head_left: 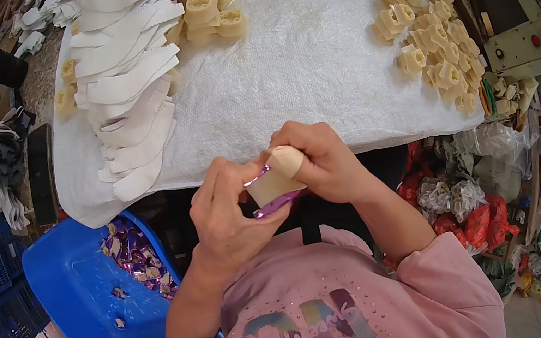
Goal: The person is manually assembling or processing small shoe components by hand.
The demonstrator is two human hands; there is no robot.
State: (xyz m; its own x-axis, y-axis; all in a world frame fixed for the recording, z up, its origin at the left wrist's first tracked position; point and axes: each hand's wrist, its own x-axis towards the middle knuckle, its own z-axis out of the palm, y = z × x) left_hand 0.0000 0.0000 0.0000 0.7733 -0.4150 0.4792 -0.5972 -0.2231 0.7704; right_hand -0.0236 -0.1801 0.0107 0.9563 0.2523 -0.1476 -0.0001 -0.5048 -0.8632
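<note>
Both my hands meet just in front of the table's near edge, closed on a pale piece [272, 187] edged with shiny purple material [275, 206]. My left hand [223, 209] grips it from the left side, fingers curled around its edge. From the right, my right hand [323, 160] pinches its upper end. The right thumb seems to wear a beige cover [286, 160], which rests against the piece. The fingers hide part of the piece, so its full shape cannot be made out.
A white woven sheet [259, 99] covers the table. Overlapping white curved strips [132, 70] lie at left. Cream moulded blocks [430, 35] cluster at right, more [209, 14] at the back. A blue basin [65, 289] at lower left holds purple pieces [139, 259]. Red bags [483, 223] lie at right.
</note>
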